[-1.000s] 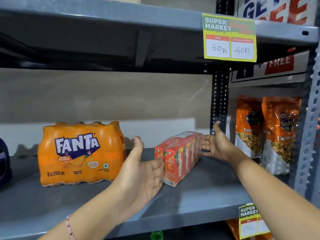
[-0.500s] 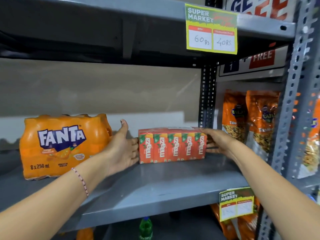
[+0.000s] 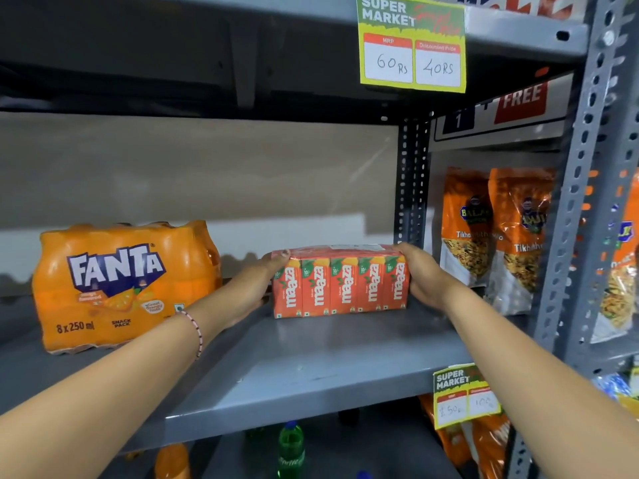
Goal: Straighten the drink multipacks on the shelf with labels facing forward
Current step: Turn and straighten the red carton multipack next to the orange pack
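A red Maaza juice-carton multipack (image 3: 340, 285) stands on the grey shelf (image 3: 311, 368), its labels facing me. My left hand (image 3: 254, 286) presses its left end and my right hand (image 3: 420, 274) clasps its right end, so both hands hold it between them. To the left, apart from it, an orange Fanta multipack (image 3: 121, 285) stands with its logo facing front, slightly angled.
Orange snack bags (image 3: 498, 233) hang right of the perforated upright (image 3: 409, 181). A price tag (image 3: 411, 43) hangs from the upper shelf, another price tag (image 3: 463, 395) on this shelf's front edge. Bottles, including a green bottle (image 3: 290, 447), stand below.
The Maaza pack was angled end-on with both hands apart from it; it has been turned so its labels face front, and both hands now grip its ends.
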Demonstrator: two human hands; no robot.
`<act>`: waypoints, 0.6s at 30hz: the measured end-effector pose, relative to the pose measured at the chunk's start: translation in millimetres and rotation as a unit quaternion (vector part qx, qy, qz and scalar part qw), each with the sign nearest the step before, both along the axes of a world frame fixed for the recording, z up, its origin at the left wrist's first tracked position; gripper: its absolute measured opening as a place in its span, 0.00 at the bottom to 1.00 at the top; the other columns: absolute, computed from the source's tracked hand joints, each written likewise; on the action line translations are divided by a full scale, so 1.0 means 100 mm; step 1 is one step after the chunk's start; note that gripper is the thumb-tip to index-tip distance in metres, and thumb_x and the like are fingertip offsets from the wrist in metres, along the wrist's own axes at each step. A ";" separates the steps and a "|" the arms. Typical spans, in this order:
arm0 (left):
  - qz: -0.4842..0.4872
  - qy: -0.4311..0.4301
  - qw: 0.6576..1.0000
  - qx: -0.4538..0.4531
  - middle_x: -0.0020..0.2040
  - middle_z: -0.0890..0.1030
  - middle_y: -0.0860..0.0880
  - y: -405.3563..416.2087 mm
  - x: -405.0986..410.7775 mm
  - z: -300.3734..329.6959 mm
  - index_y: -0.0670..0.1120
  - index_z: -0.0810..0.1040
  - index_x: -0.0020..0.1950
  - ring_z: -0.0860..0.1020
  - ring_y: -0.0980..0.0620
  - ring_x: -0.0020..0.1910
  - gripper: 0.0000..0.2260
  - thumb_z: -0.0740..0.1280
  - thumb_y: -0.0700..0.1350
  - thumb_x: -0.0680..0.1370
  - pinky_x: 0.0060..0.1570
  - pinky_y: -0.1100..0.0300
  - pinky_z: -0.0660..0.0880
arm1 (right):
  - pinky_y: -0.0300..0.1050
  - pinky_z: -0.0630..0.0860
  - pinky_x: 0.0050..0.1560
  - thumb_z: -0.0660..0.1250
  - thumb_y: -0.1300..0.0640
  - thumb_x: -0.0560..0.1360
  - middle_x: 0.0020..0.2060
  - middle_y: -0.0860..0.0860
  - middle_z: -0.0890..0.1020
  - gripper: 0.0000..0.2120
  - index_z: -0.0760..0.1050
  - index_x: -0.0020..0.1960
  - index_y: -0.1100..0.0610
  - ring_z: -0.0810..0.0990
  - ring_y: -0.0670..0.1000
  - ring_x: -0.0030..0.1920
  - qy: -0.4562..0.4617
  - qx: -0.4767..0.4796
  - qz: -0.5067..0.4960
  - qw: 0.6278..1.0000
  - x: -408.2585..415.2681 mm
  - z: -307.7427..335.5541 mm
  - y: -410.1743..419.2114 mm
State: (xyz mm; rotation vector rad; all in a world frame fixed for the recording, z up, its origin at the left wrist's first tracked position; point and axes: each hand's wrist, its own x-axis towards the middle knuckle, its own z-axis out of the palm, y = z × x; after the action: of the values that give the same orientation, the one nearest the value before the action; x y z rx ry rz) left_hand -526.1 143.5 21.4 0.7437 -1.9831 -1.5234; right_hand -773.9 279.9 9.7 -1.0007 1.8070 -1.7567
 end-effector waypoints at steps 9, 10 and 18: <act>-0.007 -0.044 0.999 -0.020 0.50 0.81 0.55 0.27 0.23 -0.01 0.60 0.73 0.49 0.77 0.49 0.60 0.07 0.59 0.61 0.80 0.69 0.48 0.68 | 0.50 0.77 0.51 0.55 0.46 0.83 0.36 0.54 0.87 0.19 0.80 0.45 0.55 0.84 0.55 0.42 -0.003 0.015 -0.020 1.000 0.15 -0.04 0.29; -0.003 -0.047 0.999 -0.026 0.51 0.81 0.56 0.31 0.27 -0.01 0.59 0.74 0.52 0.77 0.49 0.60 0.09 0.59 0.61 0.80 0.69 0.48 0.68 | 0.50 0.77 0.51 0.54 0.46 0.83 0.35 0.52 0.87 0.19 0.79 0.46 0.54 0.84 0.54 0.42 0.002 0.016 -0.022 1.000 0.17 -0.04 0.34; 0.018 -0.034 0.998 -0.056 0.44 0.78 0.60 0.62 0.48 -0.06 0.61 0.71 0.48 0.74 0.62 0.43 0.04 0.61 0.60 0.79 0.64 0.48 0.70 | 0.62 0.72 0.69 0.51 0.47 0.84 0.44 0.57 0.89 0.21 0.80 0.49 0.54 0.84 0.60 0.57 -0.001 0.030 -0.048 0.998 0.35 -0.04 0.66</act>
State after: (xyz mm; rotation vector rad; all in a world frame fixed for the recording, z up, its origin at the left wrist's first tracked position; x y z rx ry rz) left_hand -478.5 205.9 15.8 0.7894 -2.0760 -1.3704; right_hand -739.4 345.9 5.7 -0.9011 1.9238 -1.7472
